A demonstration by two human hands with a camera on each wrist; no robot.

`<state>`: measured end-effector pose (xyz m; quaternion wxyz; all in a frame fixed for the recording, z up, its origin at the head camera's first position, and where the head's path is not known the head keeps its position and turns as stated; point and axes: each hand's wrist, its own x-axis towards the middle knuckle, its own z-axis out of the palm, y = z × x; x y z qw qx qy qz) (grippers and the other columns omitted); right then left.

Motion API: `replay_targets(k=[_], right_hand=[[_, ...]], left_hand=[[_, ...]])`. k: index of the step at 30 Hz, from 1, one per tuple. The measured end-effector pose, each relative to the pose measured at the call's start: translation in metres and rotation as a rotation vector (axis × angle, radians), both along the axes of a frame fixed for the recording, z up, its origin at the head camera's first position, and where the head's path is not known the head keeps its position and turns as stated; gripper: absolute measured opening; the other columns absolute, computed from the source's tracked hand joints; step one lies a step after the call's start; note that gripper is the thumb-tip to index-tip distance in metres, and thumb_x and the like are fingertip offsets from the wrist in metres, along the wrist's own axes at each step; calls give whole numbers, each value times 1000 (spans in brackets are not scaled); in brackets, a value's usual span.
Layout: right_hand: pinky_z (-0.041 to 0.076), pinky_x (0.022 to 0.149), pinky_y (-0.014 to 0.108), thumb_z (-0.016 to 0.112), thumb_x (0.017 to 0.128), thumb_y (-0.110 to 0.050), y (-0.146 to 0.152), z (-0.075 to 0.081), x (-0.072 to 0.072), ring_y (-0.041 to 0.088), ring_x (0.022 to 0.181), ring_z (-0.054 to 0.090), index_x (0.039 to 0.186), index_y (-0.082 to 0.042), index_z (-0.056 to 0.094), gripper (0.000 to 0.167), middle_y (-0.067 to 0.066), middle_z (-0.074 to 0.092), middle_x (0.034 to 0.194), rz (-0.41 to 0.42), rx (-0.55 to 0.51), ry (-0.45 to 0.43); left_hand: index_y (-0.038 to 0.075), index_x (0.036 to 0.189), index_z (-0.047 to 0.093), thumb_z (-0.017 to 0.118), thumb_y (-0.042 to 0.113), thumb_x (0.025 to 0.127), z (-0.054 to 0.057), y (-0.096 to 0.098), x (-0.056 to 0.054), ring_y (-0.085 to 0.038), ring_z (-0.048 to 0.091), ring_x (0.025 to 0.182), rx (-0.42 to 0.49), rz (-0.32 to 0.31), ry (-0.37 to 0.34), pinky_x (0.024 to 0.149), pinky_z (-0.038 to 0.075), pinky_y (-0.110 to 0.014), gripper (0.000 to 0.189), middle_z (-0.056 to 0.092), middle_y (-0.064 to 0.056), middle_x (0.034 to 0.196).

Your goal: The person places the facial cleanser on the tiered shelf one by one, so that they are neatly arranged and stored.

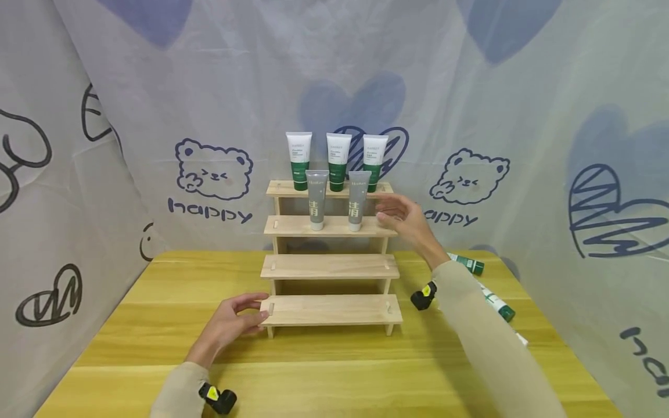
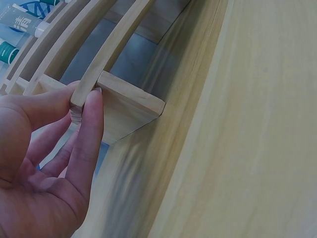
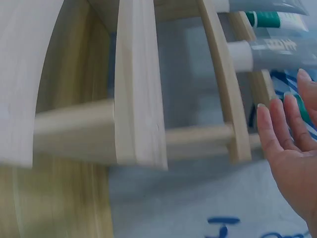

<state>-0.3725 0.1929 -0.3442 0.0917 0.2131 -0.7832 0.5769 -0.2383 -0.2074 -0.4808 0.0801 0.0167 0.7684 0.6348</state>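
A stepped wooden display rack (image 1: 329, 310) stands on the table. My left hand (image 1: 232, 320) pinches the left end of its lowest shelf between thumb and fingers, as the left wrist view (image 2: 54, 144) confirms. Beside the right end of the second shelf from the top, my right hand (image 1: 405, 219) hovers with fingers loosely bent and nothing in them. Two grey tubes, one on the left (image 1: 316, 200) and one on the right (image 1: 358, 200), stand cap down on that shelf. Three white-and-green tubes (image 1: 338, 159) stand upright on the top shelf.
Several white-and-green tubes (image 1: 499, 305) lie on the table at the right, partly hidden by my right sleeve (image 1: 470, 319). A pale printed cloth (image 1: 209, 87) hangs behind and at both sides of the wooden table (image 1: 313, 377).
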Motion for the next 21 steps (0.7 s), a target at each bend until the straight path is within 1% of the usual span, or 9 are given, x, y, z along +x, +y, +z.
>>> replay_targets(k=[3, 5, 10, 13, 15, 17, 21], right_hand=[[56, 92, 14, 71, 98, -9, 18, 2, 6, 17, 111, 64, 142, 1, 55, 48, 27, 62, 136, -34, 60, 3], [56, 88, 14, 69, 99, -10, 30, 3, 10, 21, 111, 64, 140, 1, 56, 45, 27, 62, 134, -60, 126, -6], [59, 86, 25, 66, 101, -12, 59, 6, 21, 35, 113, 65, 137, -2, 59, 38, 24, 63, 133, -115, 319, -68], [62, 86, 30, 65, 101, -10, 74, 6, 27, 38, 111, 66, 136, 1, 59, 37, 26, 62, 131, -128, 402, -109], [63, 85, 30, 65, 101, -8, 84, 5, 31, 38, 109, 67, 135, 3, 60, 36, 28, 62, 130, -133, 442, -129], [64, 83, 31, 66, 100, -6, 94, 3, 35, 38, 108, 67, 133, 4, 60, 35, 30, 62, 129, -138, 458, -140], [64, 82, 32, 67, 99, -7, 112, -2, 40, 38, 105, 69, 130, 5, 62, 34, 30, 65, 125, -181, 504, -128]], left_hand=[[3, 145, 56, 76, 16, 95, 1, 0, 0, -16, 71, 98, 4, -5, 4, 84, 66, -29, 55, 55, -25, 140], [2, 145, 56, 76, 16, 95, 1, 0, 0, -16, 71, 98, 6, -10, 4, 84, 66, -29, 56, 55, -26, 140], [2, 145, 55, 75, 15, 95, 2, 1, 0, -15, 71, 97, 10, -13, 4, 84, 66, -30, 56, 55, -26, 140], [2, 146, 55, 75, 15, 95, 3, 1, 0, -15, 71, 97, 13, -13, 5, 83, 66, -30, 56, 55, -25, 139], [2, 146, 54, 75, 14, 96, 3, 1, 0, -15, 71, 97, 16, -14, 6, 83, 66, -29, 56, 55, -25, 139], [1, 146, 54, 75, 14, 96, 3, 1, 0, -15, 71, 97, 21, -16, 6, 83, 66, -29, 56, 55, -25, 139], [0, 147, 53, 74, 14, 96, 3, 1, 0, -15, 71, 97, 22, -24, 9, 83, 66, -29, 57, 55, -25, 139]])
